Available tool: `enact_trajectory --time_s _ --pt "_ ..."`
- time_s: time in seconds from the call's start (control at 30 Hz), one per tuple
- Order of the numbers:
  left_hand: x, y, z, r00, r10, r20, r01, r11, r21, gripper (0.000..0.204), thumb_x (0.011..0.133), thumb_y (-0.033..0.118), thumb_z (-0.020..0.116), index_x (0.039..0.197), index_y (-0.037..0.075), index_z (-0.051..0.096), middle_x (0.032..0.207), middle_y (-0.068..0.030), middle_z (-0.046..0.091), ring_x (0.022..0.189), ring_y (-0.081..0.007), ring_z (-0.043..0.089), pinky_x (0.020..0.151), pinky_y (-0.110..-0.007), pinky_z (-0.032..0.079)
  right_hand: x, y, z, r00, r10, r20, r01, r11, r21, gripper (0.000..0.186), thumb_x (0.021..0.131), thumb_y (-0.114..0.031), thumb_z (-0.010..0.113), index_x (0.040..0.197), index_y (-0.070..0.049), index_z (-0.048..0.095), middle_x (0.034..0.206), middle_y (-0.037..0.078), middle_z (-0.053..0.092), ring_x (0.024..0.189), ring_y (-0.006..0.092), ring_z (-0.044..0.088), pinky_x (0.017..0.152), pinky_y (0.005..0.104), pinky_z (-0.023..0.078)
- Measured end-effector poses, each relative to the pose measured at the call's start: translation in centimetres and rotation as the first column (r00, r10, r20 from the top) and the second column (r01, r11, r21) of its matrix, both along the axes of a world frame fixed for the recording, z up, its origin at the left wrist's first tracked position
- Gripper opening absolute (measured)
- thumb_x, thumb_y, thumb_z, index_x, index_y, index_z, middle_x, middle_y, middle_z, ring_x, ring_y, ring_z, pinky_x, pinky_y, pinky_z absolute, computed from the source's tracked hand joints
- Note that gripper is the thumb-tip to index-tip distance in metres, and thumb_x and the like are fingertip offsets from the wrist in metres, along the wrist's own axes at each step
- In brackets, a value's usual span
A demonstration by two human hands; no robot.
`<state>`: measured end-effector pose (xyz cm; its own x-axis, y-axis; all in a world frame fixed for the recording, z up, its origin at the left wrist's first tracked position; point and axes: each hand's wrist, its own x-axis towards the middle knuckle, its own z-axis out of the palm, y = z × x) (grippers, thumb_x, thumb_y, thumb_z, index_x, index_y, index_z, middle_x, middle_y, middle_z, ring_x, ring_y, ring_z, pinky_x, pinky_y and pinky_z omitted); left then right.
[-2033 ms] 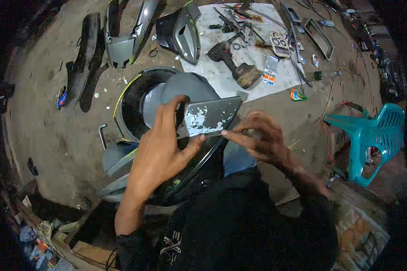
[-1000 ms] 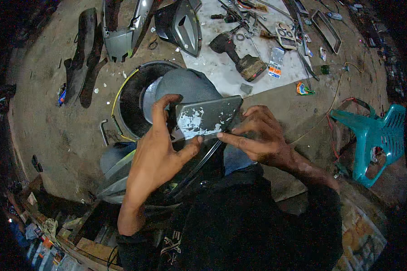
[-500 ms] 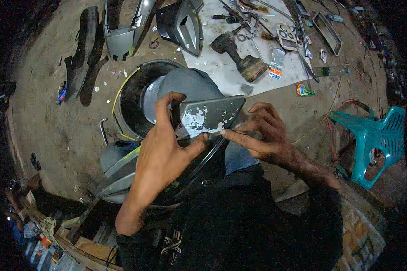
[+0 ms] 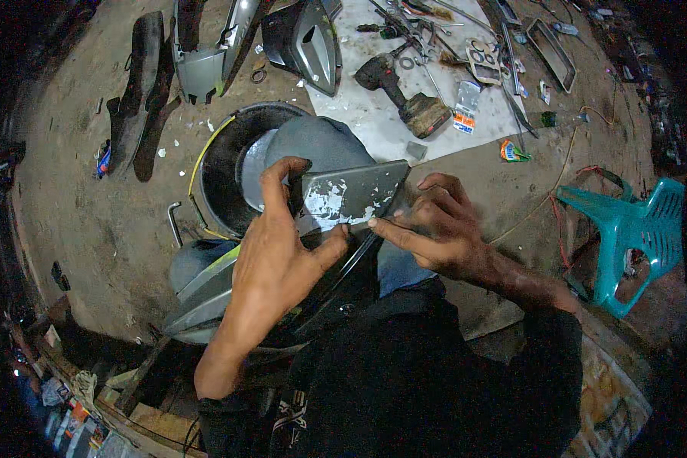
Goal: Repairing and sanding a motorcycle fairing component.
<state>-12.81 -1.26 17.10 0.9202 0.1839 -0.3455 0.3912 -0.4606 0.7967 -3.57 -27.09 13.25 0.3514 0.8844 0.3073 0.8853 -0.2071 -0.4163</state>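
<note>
A grey plastic motorcycle fairing panel [image 4: 370, 185] lies across my lap, its face marked with ragged white patches where the coating is gone. My left hand [image 4: 271, 252] grips the panel's left end, fingers over the far edge and thumb on the near edge. From the other side, my right hand [image 4: 443, 233] has its fingers bent together, the index fingertip against the near edge beside my left thumb. Something thin and dark seems to sit between those fingers, too small to name. Under my left forearm rests another grey body panel [image 4: 206, 301] with a yellow-green stripe.
A black bucket [image 4: 208, 164] stands just beyond my knee. Farther off, a cordless drill [image 4: 404, 95] and several tools lie on a white sheet [image 4: 336, 111]. More fairing parts [image 4: 202, 69] are at the far left. A teal plastic chair [image 4: 618, 237] is at the right.
Both hands and the panel have shifted very slightly left. The right index fingertip still touches the near edge; the grip of the left hand looks the same.
</note>
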Motion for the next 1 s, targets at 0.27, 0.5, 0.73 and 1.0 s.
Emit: enact_trajectory --time_s 0.27,0.5,0.73,1.0 --pt "-0.2 0.9 -1.0 0.997 -0.022 0.076 0.022 1.0 -0.007 0.08 0.09 0.018 0.08 0.151 0.005 0.03 0.12 -0.0368 0.066 0.114 -0.0546 0.067 0.099 -0.052 0.051 0.3 1.1 -0.6 0.999 0.0 0.042 -0.003 0.997 0.072 0.065 0.058 -0.023 0.076 0.122 -0.022 0.082 0.101 -0.001 0.058 0.104 0.0242 0.058 0.109 0.0511 0.047" --pt "-0.1 1.1 0.6 0.996 0.035 -0.087 -0.052 0.978 -0.203 0.075 0.095 0.009 0.077 0.154 0.007 0.03 0.147 -0.0183 0.051 0.136 -0.0313 0.055 0.116 -0.043 0.041 0.3 0.0 -0.4 0.995 -0.051 0.084 0.048 0.998 0.048 0.05 0.07 -0.01 0.09 0.116 -0.028 0.085 0.094 -0.006 0.058 0.091 0.0172 0.058 0.108 0.0496 0.048" --pt "-0.6 0.9 -0.1 0.997 -0.04 0.068 0.046 0.996 -0.075 0.084 0.087 0.018 0.083 0.152 0.003 0.031 0.118 -0.0322 0.068 0.108 -0.0484 0.072 0.095 -0.049 0.055 0.0 0.2 -0.4 0.996 -0.057 0.066 0.055 0.998 0.021 0.049 0.073 -0.01 0.089 0.117 -0.03 0.085 0.093 -0.008 0.06 0.089 0.0162 0.058 0.109 0.0493 0.047" --pt "-0.6 0.2 0.4 0.997 0.015 0.07 -0.015 1.0 0.004 0.081 0.091 0.021 0.082 0.151 0.001 0.032 0.121 -0.0356 0.065 0.113 -0.051 0.069 0.096 -0.05 0.053 0.8 1.0 -0.2 0.998 0.033 0.058 -0.038 0.995 0.089 0.074 0.053 -0.023 0.079 0.128 -0.022 0.079 0.095 0.001 0.057 0.092 0.0259 0.057 0.103 0.0543 0.05"
